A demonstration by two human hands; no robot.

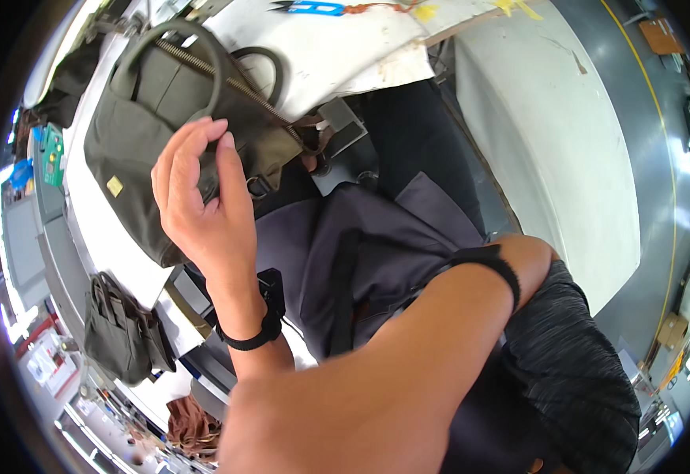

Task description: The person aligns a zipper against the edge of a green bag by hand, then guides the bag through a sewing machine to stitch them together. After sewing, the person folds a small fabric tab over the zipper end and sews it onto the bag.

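Observation:
My left hand (pixel 203 186) is raised over a dark olive handbag (pixel 144 126). Its fingers are loosely curved, the thumb tip is close to the index tip, and I see nothing between them. Whether it touches the bag I cannot tell. A black strap with a small dark device (pixel 270 296) circles the left wrist. The bag lies on a white table, with rounded handles, a metal zip and a small yellow tag (pixel 114 186). My right arm (pixel 408 332) bends across the lower view, with a black band near the elbow. Blurred skin close to the camera leaves the right hand's fingers unseen.
Blue thread snips (pixel 309 8) lie at the white tabletop's far side. A grey-purple apron (pixel 361 245) covers my lap. Another olive bag (pixel 120 336) stands lower left, near brown material (pixel 193 423). A curved white surface (pixel 550 142) extends at right, beside the grey floor.

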